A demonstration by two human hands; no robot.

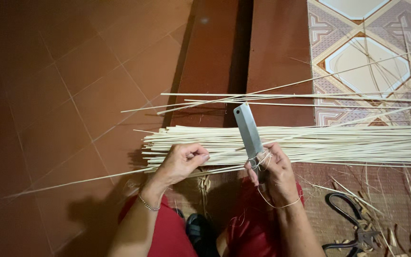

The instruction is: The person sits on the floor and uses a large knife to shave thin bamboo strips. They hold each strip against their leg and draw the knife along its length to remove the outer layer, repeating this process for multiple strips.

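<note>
Thin pale strips (310, 143) are laid in a thick flat bundle running across the floor from the middle of the view out past the right edge, their cut ends lined up just left of the left hand (182, 162). The left hand is closed into a loose fist over the near edge of the bundle, with a few strips pinched under the curled fingers. A broad flat knife (248, 131) is gripped in the right hand (271, 169), the fingers wrapped round its handle and the blade pointed up and away across the strips. A loose strand is looped round the right wrist. A few single strips (272, 99) are spread apart just beyond the bundle, over the brown tiled floor (72, 85) and a patterned tile (357, 57). Black scissors (353, 223) are seen on a woven mat (319, 190) at lower right, well apart from both hands.
</note>
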